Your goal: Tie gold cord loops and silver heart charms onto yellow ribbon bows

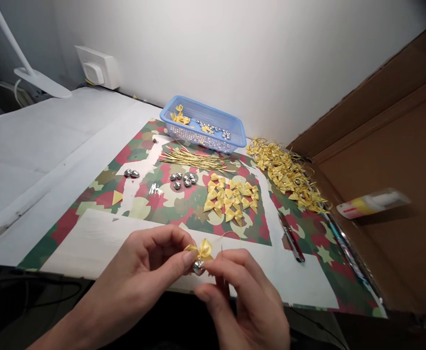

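My left hand [145,265] and my right hand [240,291] meet near the front edge of the table. Both pinch one small yellow ribbon bow [203,250] with a silver bell [198,266] hanging under it. A thin gold wire sticks up beside my right fingers. Loose yellow bows [231,197] lie in rows on the patterned mat [150,199] just beyond my hands. Silver bells [184,179] sit in a small cluster left of them, and a bundle of gold wire ties [193,159] lies behind.
A blue plastic basket [235,141] with a few bows and bells stands at the back. A heap of finished bows [288,172] lies at the right. A red tool [291,240], a glue bottle [371,202] on a cardboard wall, a wall socket [98,67] and a white lamp [41,80].
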Demonstrator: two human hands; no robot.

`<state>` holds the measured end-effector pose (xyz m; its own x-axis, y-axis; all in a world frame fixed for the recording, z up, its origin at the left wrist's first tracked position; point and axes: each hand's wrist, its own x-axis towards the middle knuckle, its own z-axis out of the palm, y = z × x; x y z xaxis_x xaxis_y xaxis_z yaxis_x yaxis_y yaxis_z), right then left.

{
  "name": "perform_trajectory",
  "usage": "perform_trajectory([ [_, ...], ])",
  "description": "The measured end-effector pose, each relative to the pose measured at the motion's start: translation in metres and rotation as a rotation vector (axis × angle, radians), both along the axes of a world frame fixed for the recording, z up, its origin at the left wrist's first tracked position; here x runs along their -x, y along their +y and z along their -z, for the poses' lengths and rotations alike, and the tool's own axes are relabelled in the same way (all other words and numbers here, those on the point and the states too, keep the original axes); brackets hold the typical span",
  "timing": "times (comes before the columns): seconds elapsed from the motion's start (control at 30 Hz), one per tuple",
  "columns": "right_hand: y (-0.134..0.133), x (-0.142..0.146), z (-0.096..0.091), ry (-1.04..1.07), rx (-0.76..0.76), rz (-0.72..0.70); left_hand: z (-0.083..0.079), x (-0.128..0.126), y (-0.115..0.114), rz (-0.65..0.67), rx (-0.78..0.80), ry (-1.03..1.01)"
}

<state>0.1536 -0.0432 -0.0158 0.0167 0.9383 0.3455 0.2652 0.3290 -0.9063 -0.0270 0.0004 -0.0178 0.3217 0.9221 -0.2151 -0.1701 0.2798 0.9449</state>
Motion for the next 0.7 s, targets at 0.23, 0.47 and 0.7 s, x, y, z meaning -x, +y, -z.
perform_trajectory([
  [0.23,0.020,-0.022,-0.002,-0.038,0.110,0.014,-0.001,0.000,0.000,-0.001,-0.028,0.004],
  [0.47,0.040,-0.026,-0.005,0.152,0.530,-0.437,0.000,0.008,-0.005,0.009,-0.228,0.106],
  [0.7,0.039,-0.026,-0.008,0.059,0.383,-0.319,-0.005,0.007,-0.010,-0.032,-0.240,0.163],
])
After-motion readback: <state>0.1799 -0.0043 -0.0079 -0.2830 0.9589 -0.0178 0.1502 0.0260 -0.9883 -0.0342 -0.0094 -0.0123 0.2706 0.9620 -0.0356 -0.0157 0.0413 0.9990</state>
